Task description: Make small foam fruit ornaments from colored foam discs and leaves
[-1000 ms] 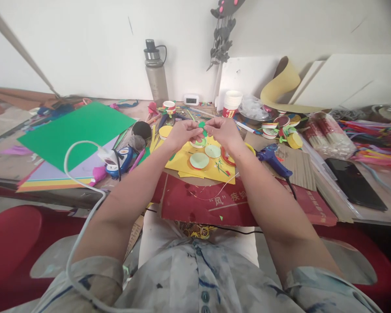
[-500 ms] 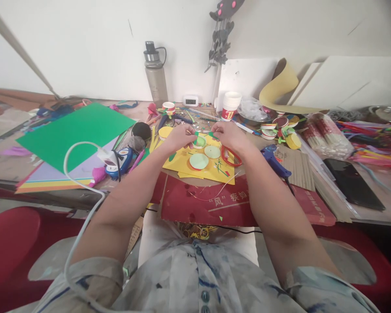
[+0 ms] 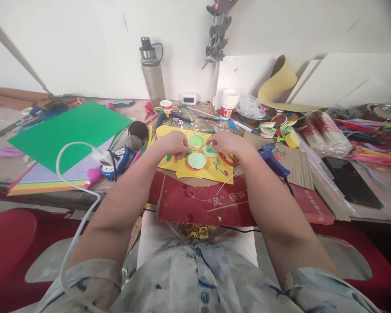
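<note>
My left hand [image 3: 174, 144] is pinched by the left edge of the discs, a small green paper piece [image 3: 187, 154] showing at its fingertips. Over the right-hand pale green disc [image 3: 211, 152], my right hand [image 3: 226, 142] has its fingers closed on another small green paper piece [image 3: 210, 148]. Two more round pieces, a brighter green disc [image 3: 196, 140] and a pale green disc [image 3: 197, 161], lie between the hands and nearer me. All rest on yellow paper [image 3: 189, 173], with thin green scraps [image 3: 220, 165] to the right.
A blue glue gun [image 3: 272, 160] and a black phone [image 3: 353, 181] lie to the right. Stacked paper cups [image 3: 230, 104] and a bottle [image 3: 152, 74] stand behind. On the left are a green sheet [image 3: 71, 130] and a plugged power strip [image 3: 117, 163] with a white cable.
Both hands have come down and nearer me. My left hand moved from the upper disc to its left; my right hand came down to the right-hand disc. The view shifted slightly.
</note>
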{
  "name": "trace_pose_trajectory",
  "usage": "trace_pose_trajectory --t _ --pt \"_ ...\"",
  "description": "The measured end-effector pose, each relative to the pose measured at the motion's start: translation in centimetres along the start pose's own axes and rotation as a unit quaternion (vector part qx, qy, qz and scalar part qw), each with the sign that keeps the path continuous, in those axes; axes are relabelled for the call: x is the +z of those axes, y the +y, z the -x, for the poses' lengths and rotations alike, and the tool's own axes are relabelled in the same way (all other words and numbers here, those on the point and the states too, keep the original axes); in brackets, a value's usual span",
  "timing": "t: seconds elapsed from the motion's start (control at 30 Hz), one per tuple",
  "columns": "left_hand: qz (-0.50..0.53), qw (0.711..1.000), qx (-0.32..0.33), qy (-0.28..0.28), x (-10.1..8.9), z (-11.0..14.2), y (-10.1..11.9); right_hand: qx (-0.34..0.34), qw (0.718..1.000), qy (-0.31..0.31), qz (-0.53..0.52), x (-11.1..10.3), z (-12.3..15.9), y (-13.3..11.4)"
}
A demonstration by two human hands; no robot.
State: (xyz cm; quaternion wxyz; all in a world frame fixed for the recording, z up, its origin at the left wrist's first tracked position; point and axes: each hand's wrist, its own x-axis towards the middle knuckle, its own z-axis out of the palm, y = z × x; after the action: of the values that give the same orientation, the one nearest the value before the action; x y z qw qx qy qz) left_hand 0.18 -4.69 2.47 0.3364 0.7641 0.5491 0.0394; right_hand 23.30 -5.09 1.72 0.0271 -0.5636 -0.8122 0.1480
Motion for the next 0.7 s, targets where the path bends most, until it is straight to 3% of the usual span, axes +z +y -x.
trace_pose_trajectory --t 0.33,0.5,0.7 --pt "-0.026 0.984 0.078 0.157 0.9 -0.2 1.2 -0.024 0.997 -0.023 0.068 -0.1 0.1 -0.7" --pt "-0.015 0.976 0.118 0.184 1.8 -0.5 1.7 -0.046 0.994 -0.033 0.092 0.0 0.1 -0.4" --pt "0.042 0.973 0.122 0.191 2.3 -0.8 1.8 -0.041 0.999 -0.015 0.021 0.1 -0.1 0.5"
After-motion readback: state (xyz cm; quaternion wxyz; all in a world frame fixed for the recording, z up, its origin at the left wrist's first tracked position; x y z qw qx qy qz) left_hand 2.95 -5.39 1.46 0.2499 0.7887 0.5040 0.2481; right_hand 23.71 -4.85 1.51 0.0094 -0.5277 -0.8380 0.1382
